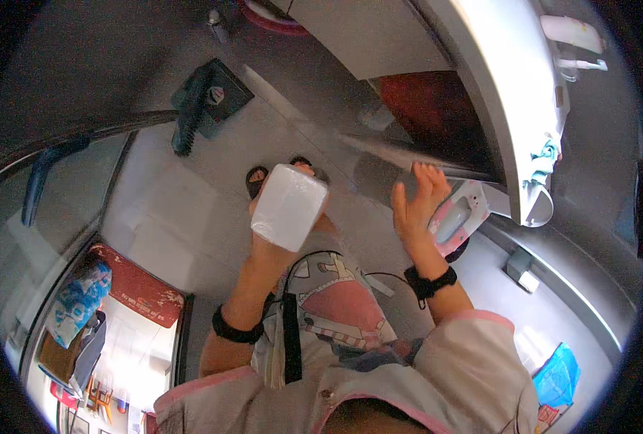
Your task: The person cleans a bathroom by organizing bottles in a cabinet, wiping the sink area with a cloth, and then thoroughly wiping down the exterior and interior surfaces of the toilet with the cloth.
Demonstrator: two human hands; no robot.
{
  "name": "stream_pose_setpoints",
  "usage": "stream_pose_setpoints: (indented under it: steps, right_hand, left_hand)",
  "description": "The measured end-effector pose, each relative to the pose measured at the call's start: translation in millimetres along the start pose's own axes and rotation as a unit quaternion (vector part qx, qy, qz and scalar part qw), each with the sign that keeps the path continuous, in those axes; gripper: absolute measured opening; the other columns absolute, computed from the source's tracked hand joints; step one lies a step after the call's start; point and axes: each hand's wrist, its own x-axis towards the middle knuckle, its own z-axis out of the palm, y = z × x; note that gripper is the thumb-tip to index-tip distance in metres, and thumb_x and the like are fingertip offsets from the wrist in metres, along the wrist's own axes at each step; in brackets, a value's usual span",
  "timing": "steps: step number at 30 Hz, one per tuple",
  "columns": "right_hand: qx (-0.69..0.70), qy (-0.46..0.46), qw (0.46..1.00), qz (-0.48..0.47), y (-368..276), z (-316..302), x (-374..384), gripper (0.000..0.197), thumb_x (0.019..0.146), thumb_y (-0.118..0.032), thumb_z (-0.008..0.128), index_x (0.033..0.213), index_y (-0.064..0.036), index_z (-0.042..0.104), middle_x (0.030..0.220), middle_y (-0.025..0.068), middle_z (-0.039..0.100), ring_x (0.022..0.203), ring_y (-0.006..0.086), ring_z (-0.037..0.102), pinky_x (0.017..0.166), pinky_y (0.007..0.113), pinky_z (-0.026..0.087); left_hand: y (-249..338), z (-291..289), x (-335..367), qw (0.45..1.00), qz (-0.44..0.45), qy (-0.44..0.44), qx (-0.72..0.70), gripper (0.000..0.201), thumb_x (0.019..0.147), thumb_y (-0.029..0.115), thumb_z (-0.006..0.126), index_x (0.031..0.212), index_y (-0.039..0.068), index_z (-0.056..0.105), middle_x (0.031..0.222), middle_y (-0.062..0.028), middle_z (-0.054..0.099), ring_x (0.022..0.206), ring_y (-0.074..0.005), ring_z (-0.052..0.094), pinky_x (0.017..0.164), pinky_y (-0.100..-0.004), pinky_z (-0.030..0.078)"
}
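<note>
My left hand (pixel 272 254) holds up a white, block-shaped pack in shiny clear plastic (pixel 291 208), which looks like a pack of paper tissues. The pack hides most of that hand's fingers. To the right, my right hand (pixel 420 206) is raised with nothing in it, thumb and fingers apart. Beside it, lower down, is a pink-and-white basin-like thing (pixel 473 212) with an oval hollow. Black bands circle both of my wrists.
A white counter edge (pixel 491 94) curves along the right, with a toothbrush (pixel 583 65) and a teal cloth (pixel 543 163). A dark green box-like thing (pixel 223 98) lies on the tiled floor. At lower left, a red mat (pixel 137 282) lies by a doorway. A blue bag (pixel 557 376) sits at lower right.
</note>
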Motion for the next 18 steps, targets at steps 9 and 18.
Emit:
stream_pose_setpoints:
  steps: [9,18]
  right_hand:
    - [0.064,-0.036,0.997,0.02,-4.8,-30.9,-75.5,0.042,0.07,-0.009,0.061,0.109,-0.0048,0.047,0.111,0.0143,0.043,0.109,0.0324,0.038,0.097,0.052,0.022]
    - [0.02,0.028,0.999,0.008,-2.4,22.6,55.2,0.051,0.074,-0.007,0.052,0.121,0.003,0.035,0.121,0.0201,0.037,0.115,0.0358,0.033,0.099,0.051,0.017]
  left_hand:
    - [-44.2,4.8,2.8,0.987,0.12,-0.018,0.105,0.028,0.071,0.014,0.07,0.093,0.006,0.055,0.087,-0.0087,0.057,0.077,-0.0218,0.056,0.066,-0.0301,0.046]
    - [-33.5,-9.8,-4.8,0.99,0.09,-0.067,0.08,0.039,0.076,0.003,0.061,0.112,-0.001,0.047,0.103,-0.0103,0.057,0.092,-0.0192,0.057,0.079,-0.028,0.047]
